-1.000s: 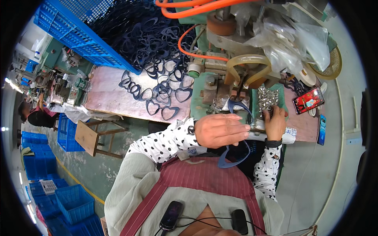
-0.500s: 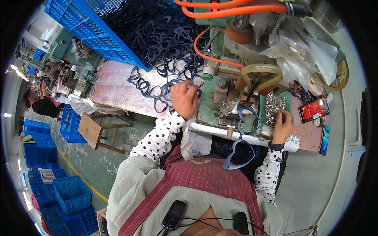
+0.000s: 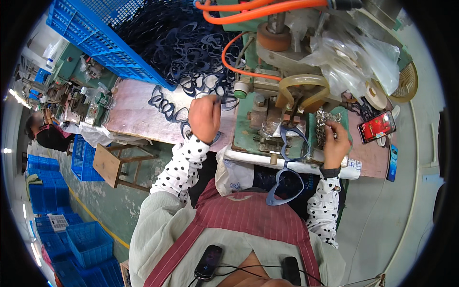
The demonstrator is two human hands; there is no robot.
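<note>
Green press [image 3: 258, 117]: left hand [image 3: 204, 118] curled, moved from its front to its left. Right hand [image 3: 336, 145] bent; both grips unclear.

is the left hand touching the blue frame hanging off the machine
Apart: the head view shows the left hand left of the hanging blue frame, the machine's green base visible between them.

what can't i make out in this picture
Head view: anything inside the bare left hand, hidden by its own back.
Head view: whether the bare right hand pinches any small silver metal pieces, too small.
Head view: the blue plastic crate's far end, cut by the top edge.
</note>
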